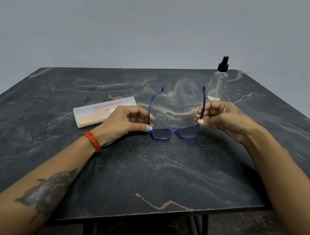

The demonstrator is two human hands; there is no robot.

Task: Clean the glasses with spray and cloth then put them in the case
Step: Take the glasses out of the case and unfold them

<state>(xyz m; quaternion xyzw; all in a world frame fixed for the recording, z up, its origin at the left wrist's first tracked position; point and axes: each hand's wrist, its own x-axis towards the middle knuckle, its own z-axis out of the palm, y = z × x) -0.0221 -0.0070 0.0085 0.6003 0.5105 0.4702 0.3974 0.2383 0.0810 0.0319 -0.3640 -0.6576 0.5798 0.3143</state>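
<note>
One dark marble table (161, 178), grey wall (125, 13)

Middle: blue plastic-framed glasses (174, 132) above the dark marbled stone bench (142, 175), arms open and pointing away from the person.
Left: left hand (127, 123) on one arm; pale oblong glasses case (99, 112) just behind it, lying on the bench.
Right: right hand (223, 121) on the other arm.
Far right: clear black-capped spray bottle (218, 80), upright, behind the right hand.

1 glasses (174, 133), 1 case (92, 115), 1 bottle (217, 84)
</note>
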